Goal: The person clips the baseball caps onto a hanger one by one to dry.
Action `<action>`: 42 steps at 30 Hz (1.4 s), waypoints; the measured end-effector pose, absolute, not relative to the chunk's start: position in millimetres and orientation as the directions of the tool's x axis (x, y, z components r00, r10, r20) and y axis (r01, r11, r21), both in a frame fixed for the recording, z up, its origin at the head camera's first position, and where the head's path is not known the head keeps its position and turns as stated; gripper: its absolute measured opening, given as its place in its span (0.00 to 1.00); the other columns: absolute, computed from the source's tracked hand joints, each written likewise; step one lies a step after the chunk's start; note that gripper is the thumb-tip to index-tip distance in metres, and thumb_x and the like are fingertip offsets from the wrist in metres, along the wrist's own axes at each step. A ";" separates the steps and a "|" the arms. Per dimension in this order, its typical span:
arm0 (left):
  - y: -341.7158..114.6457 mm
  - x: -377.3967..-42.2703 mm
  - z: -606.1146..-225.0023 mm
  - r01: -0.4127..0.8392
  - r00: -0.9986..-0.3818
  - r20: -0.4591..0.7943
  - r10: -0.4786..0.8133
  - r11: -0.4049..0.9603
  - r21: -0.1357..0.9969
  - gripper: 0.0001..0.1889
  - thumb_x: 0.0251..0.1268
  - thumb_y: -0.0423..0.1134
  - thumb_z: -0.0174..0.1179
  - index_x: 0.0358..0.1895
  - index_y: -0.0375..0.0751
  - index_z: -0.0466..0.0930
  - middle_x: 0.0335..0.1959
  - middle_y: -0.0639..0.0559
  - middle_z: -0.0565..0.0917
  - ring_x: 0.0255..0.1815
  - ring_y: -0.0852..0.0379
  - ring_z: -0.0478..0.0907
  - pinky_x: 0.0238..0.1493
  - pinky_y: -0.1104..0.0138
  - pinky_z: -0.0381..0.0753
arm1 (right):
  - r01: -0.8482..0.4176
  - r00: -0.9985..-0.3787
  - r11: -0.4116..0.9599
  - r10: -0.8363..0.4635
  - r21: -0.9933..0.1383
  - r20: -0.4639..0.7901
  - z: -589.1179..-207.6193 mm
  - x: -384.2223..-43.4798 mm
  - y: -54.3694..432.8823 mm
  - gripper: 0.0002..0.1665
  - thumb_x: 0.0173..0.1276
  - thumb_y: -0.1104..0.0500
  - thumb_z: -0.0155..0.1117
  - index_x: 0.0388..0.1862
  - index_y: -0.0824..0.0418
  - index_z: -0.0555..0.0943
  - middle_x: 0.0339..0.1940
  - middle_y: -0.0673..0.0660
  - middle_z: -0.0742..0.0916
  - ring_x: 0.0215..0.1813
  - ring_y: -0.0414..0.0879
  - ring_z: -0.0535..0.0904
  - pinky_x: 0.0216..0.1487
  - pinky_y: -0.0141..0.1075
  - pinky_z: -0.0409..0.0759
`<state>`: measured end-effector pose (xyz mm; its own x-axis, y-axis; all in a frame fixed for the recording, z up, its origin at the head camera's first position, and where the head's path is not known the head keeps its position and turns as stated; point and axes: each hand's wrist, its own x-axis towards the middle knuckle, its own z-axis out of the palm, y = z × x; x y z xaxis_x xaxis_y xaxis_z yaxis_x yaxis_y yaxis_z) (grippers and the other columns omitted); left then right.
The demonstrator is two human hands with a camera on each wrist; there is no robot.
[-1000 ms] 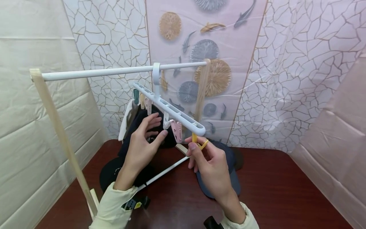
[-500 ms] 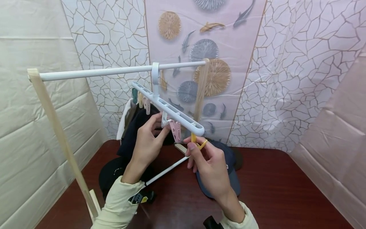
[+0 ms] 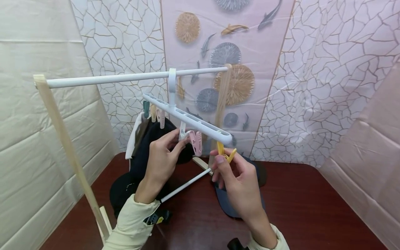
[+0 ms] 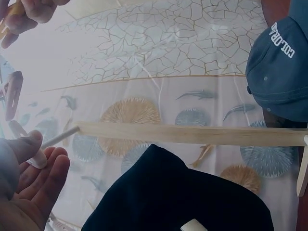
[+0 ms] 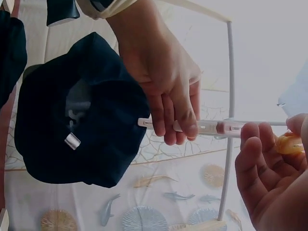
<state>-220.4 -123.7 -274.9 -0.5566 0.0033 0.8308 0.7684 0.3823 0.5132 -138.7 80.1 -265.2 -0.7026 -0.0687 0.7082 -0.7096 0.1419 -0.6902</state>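
Note:
A pale blue clip hanger (image 3: 200, 123) hangs from a white rod, with clothespins along its underside. My left hand (image 3: 160, 159) pinches a white clothespin (image 3: 182, 132) under its middle, thumb and fingertips on the handles. In the left wrist view that white clothespin (image 4: 37, 159) lies between thumb and fingers. A pink clothespin (image 3: 197, 143) dangles between my hands. At the near end, my right hand (image 3: 242, 177) holds a yellow clothespin (image 3: 230, 155) between thumb and index finger. Behind my left hand, a dark cap (image 3: 145, 152) hangs beneath the green, yellow and pink clothespins (image 3: 160, 118).
The white rod (image 3: 109, 79) rests on wooden posts, the left post (image 3: 64, 139) beside my left arm. A lower white bar (image 3: 185, 185) crosses below my hands. A black cap (image 3: 120, 192) and a blue cap (image 3: 226, 203) lie on the dark red table (image 3: 300, 201).
My left hand has moved right and its fingers have taken hold of the white clothespin. The hanger's near end has swung slightly right, along with my right hand and the yellow clothespin.

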 end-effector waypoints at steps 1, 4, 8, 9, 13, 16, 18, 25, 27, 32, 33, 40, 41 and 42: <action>-123.5 -220.1 -275.2 0.770 -0.556 0.831 0.005 0.380 0.513 0.17 0.67 0.30 0.72 0.57 0.30 0.87 0.47 0.41 0.91 0.39 0.51 0.91 0.42 0.66 0.88 | -0.706 -0.706 0.145 -0.069 -0.693 0.705 -265.6 -138.5 81.3 0.08 0.82 0.63 0.60 0.51 0.62 0.85 0.30 0.59 0.83 0.23 0.47 0.79 0.20 0.38 0.77; -123.8 -219.1 -276.4 0.768 -0.562 0.827 0.007 0.377 0.518 0.18 0.67 0.30 0.72 0.58 0.30 0.86 0.45 0.41 0.91 0.36 0.52 0.90 0.39 0.68 0.87 | -0.688 -0.725 0.168 -0.101 -0.707 0.681 -268.1 -139.5 85.3 0.09 0.80 0.63 0.63 0.54 0.60 0.85 0.34 0.59 0.85 0.26 0.47 0.81 0.21 0.39 0.79; -124.4 -217.3 -277.6 0.758 -0.578 0.816 0.012 0.378 0.532 0.19 0.68 0.31 0.71 0.61 0.32 0.86 0.40 0.43 0.90 0.33 0.53 0.88 0.34 0.72 0.82 | -0.665 -0.747 0.252 -0.236 -0.703 0.622 -271.8 -142.9 91.7 0.11 0.77 0.59 0.67 0.56 0.55 0.84 0.50 0.52 0.88 0.38 0.45 0.83 0.27 0.39 0.83; -124.4 -216.9 -277.7 0.756 -0.583 0.812 0.017 0.378 0.534 0.19 0.69 0.31 0.70 0.61 0.33 0.86 0.38 0.44 0.90 0.32 0.53 0.87 0.33 0.73 0.81 | -0.663 -0.749 0.273 -0.277 -0.697 0.603 -272.5 -144.1 93.5 0.11 0.77 0.58 0.68 0.55 0.54 0.83 0.55 0.51 0.87 0.42 0.45 0.83 0.28 0.38 0.84; -124.0 -215.8 -277.8 0.756 -0.585 0.810 0.034 0.384 0.530 0.18 0.71 0.32 0.68 0.63 0.34 0.85 0.42 0.44 0.89 0.36 0.55 0.88 0.37 0.72 0.83 | -0.648 -0.758 0.334 -0.376 -0.685 0.533 -273.6 -152.9 99.3 0.10 0.78 0.57 0.68 0.55 0.53 0.81 0.65 0.51 0.84 0.45 0.45 0.82 0.28 0.37 0.84; -123.9 -215.4 -277.6 0.756 -0.580 0.814 0.036 0.396 0.521 0.18 0.72 0.31 0.67 0.62 0.34 0.85 0.45 0.43 0.90 0.37 0.56 0.88 0.35 0.70 0.85 | -0.620 -0.781 0.340 -0.357 -0.707 0.513 -271.3 -164.1 99.6 0.16 0.80 0.62 0.64 0.63 0.55 0.81 0.61 0.57 0.85 0.33 0.46 0.82 0.26 0.38 0.83; -124.1 -215.2 -277.4 0.755 -0.577 0.816 0.034 0.403 0.517 0.17 0.73 0.30 0.67 0.62 0.33 0.85 0.45 0.43 0.90 0.36 0.57 0.88 0.33 0.69 0.85 | -0.608 -0.790 0.327 -0.336 -0.723 0.512 -267.7 -173.3 96.7 0.20 0.80 0.66 0.61 0.68 0.57 0.79 0.56 0.60 0.85 0.25 0.47 0.79 0.26 0.39 0.83; -128.5 -213.8 -278.1 0.741 -0.582 0.813 0.023 0.426 0.519 0.16 0.73 0.29 0.66 0.61 0.34 0.86 0.48 0.43 0.90 0.39 0.56 0.89 0.36 0.66 0.87 | -0.653 -0.747 0.236 -0.361 -0.720 0.559 -253.7 -204.6 73.0 0.32 0.77 0.65 0.66 0.78 0.61 0.73 0.68 0.60 0.83 0.56 0.51 0.80 0.54 0.44 0.79; -131.0 -213.4 -278.5 0.739 -0.585 0.811 0.016 0.423 0.524 0.16 0.73 0.29 0.66 0.61 0.33 0.86 0.49 0.42 0.90 0.40 0.54 0.90 0.39 0.67 0.87 | -0.655 -0.729 0.179 -0.404 -0.734 0.552 -252.4 -212.1 65.1 0.34 0.78 0.67 0.64 0.81 0.62 0.69 0.75 0.61 0.78 0.66 0.52 0.77 0.62 0.48 0.76; -136.1 -213.5 -278.3 0.734 -0.589 0.808 -0.004 0.415 0.538 0.16 0.72 0.27 0.66 0.60 0.30 0.86 0.47 0.40 0.91 0.39 0.52 0.90 0.41 0.78 0.82 | -0.649 -0.693 0.041 -0.445 -0.759 0.568 -254.7 -230.1 48.8 0.35 0.78 0.69 0.61 0.82 0.66 0.65 0.76 0.67 0.75 0.69 0.49 0.76 0.64 0.38 0.76; -136.3 -213.6 -278.1 0.733 -0.590 0.808 -0.008 0.416 0.539 0.15 0.72 0.27 0.66 0.59 0.31 0.86 0.46 0.40 0.91 0.38 0.52 0.89 0.40 0.80 0.80 | -0.654 -0.684 0.018 -0.441 -0.756 0.581 -254.7 -232.2 46.3 0.35 0.78 0.70 0.61 0.82 0.67 0.65 0.76 0.67 0.76 0.67 0.49 0.76 0.62 0.36 0.75; -134.0 -214.2 -279.4 0.734 -0.594 0.804 -0.012 0.402 0.548 0.14 0.72 0.26 0.66 0.58 0.31 0.87 0.47 0.40 0.91 0.41 0.54 0.87 0.41 0.82 0.79 | -0.615 -0.665 -0.115 -0.456 -0.780 0.592 -254.7 -239.7 36.8 0.33 0.81 0.64 0.61 0.80 0.68 0.66 0.74 0.67 0.78 0.62 0.38 0.79 0.58 0.27 0.77; -133.6 -214.0 -279.4 0.733 -0.598 0.802 -0.009 0.399 0.551 0.14 0.72 0.26 0.66 0.58 0.31 0.87 0.47 0.40 0.91 0.41 0.54 0.87 0.41 0.82 0.79 | -0.588 -0.667 -0.156 -0.461 -0.794 0.585 -255.0 -240.5 36.1 0.32 0.82 0.62 0.61 0.80 0.68 0.67 0.72 0.66 0.80 0.59 0.35 0.80 0.54 0.25 0.78; -133.3 -213.8 -279.4 0.731 -0.600 0.800 -0.008 0.401 0.553 0.14 0.72 0.26 0.66 0.58 0.31 0.87 0.46 0.41 0.91 0.41 0.54 0.87 0.41 0.82 0.79 | -0.563 -0.661 -0.206 -0.469 -0.801 0.585 -255.1 -241.5 35.4 0.32 0.82 0.62 0.61 0.79 0.69 0.68 0.71 0.64 0.81 0.57 0.33 0.80 0.53 0.24 0.78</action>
